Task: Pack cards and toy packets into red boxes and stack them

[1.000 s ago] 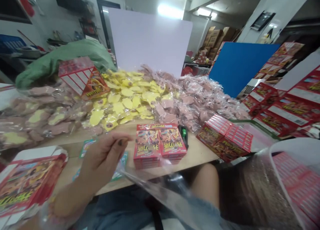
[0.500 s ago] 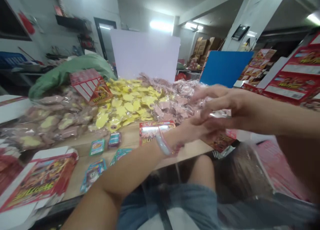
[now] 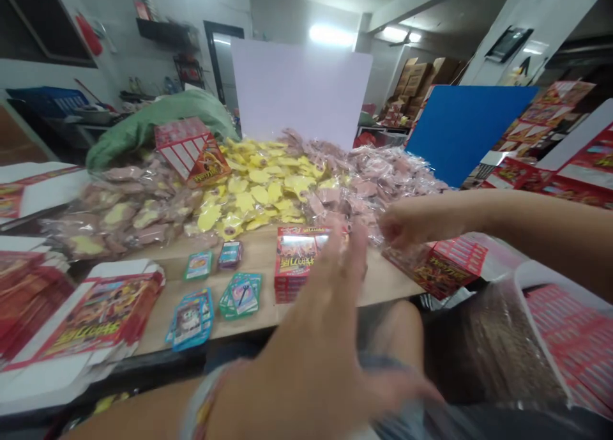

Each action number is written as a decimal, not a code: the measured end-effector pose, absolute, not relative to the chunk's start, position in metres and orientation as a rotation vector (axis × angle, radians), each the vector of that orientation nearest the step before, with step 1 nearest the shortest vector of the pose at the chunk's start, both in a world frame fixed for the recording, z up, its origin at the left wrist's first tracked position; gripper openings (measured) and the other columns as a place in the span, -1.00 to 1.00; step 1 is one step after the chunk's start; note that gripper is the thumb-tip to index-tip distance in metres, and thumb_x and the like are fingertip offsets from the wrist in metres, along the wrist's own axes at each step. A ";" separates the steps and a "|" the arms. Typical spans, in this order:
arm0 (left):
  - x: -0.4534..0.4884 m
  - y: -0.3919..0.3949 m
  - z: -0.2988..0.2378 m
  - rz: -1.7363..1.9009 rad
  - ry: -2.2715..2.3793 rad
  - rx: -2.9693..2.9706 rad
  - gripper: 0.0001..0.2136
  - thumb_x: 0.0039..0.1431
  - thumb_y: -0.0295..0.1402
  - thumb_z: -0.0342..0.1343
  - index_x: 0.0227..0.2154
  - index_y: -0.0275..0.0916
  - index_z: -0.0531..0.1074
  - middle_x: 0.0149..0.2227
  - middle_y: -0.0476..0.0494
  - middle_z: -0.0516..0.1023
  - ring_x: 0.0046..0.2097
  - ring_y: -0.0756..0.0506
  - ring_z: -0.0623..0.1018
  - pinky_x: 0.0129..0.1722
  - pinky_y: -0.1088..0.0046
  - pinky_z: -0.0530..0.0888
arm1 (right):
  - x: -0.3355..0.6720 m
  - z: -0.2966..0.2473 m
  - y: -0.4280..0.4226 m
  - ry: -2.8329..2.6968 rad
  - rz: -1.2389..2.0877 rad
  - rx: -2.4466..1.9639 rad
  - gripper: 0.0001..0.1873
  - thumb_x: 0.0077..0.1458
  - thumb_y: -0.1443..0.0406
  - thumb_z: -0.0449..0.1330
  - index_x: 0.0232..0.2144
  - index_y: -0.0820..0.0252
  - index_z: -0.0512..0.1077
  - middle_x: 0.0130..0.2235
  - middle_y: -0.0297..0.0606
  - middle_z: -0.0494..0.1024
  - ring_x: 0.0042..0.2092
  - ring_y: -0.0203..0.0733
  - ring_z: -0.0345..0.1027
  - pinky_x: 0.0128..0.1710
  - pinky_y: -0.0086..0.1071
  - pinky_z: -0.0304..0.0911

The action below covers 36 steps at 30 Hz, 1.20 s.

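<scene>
Head cam: left hand (image 3: 306,338) open, fingers spread wide, right over the red boxes (image 3: 294,264) on the worktop (image 3: 253,255); right hand (image 3: 407,228) curled at the pink packets (image 3: 383,178), can't tell if it's gripping one.

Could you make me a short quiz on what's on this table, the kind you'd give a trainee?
1. True or false: the right hand is closer to the heap of pink plastic-wrapped packets than the left hand is.
2. How many stacks of cards lie on the wooden table? A: two. B: four. C: seven.
3. Fill in the blank: the board standing to the right of the white board is ____.

Key: 1 true; 2 B; 3 blue.
</scene>
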State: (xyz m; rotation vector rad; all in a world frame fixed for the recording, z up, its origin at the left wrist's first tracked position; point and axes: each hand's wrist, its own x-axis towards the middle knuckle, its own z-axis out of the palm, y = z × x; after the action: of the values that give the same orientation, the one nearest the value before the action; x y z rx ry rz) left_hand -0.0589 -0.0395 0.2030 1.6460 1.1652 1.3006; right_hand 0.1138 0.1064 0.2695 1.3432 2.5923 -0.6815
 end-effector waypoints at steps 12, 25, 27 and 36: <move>-0.135 0.033 0.170 1.166 1.246 1.222 -0.79 -0.14 -0.31 0.22 -0.46 -0.32 0.38 -0.53 -0.01 0.43 -0.48 0.06 0.40 -0.43 0.54 0.31 | 0.154 0.212 0.123 2.461 -1.811 1.566 -0.79 -0.25 0.24 0.31 -0.58 0.22 0.37 -0.58 -0.37 0.44 -0.49 -0.33 0.28 -0.40 -0.41 0.17; -0.178 0.130 0.101 1.052 1.338 0.983 -0.76 -0.22 -0.26 0.24 -0.54 -0.34 0.39 -0.61 0.01 0.36 -0.58 0.09 0.29 -0.54 0.53 0.24 | 0.126 0.101 0.202 1.943 -2.661 1.829 -0.71 -0.27 0.21 0.35 -0.58 0.22 0.32 -0.60 -0.42 0.36 -0.53 -0.40 0.22 -0.47 -0.46 0.14; -0.183 0.140 0.097 1.020 1.346 0.958 -0.76 -0.21 -0.28 0.24 -0.53 -0.34 0.39 -0.61 0.01 0.36 -0.58 0.09 0.29 -0.54 0.53 0.24 | 0.123 0.099 0.208 1.896 -2.656 1.859 -0.71 -0.26 0.21 0.35 -0.59 0.22 0.31 -0.61 -0.43 0.36 -0.55 -0.41 0.19 -0.51 -0.49 0.09; -0.190 0.163 0.089 0.896 1.424 0.882 -0.77 -0.21 -0.27 0.21 -0.56 -0.33 0.35 -0.65 0.07 0.33 -0.60 0.10 0.28 -0.56 0.56 0.23 | 0.118 0.095 0.226 1.723 -2.564 1.933 -0.72 -0.17 0.16 0.30 -0.59 0.21 0.32 -0.61 -0.43 0.31 -0.55 -0.42 0.12 -0.53 -0.50 0.04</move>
State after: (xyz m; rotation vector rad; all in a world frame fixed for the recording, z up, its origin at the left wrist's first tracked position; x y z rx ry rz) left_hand -0.1902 0.1631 0.0891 0.8822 1.4240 0.8959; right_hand 0.1183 0.2256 0.0948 1.9329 1.7229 -2.5637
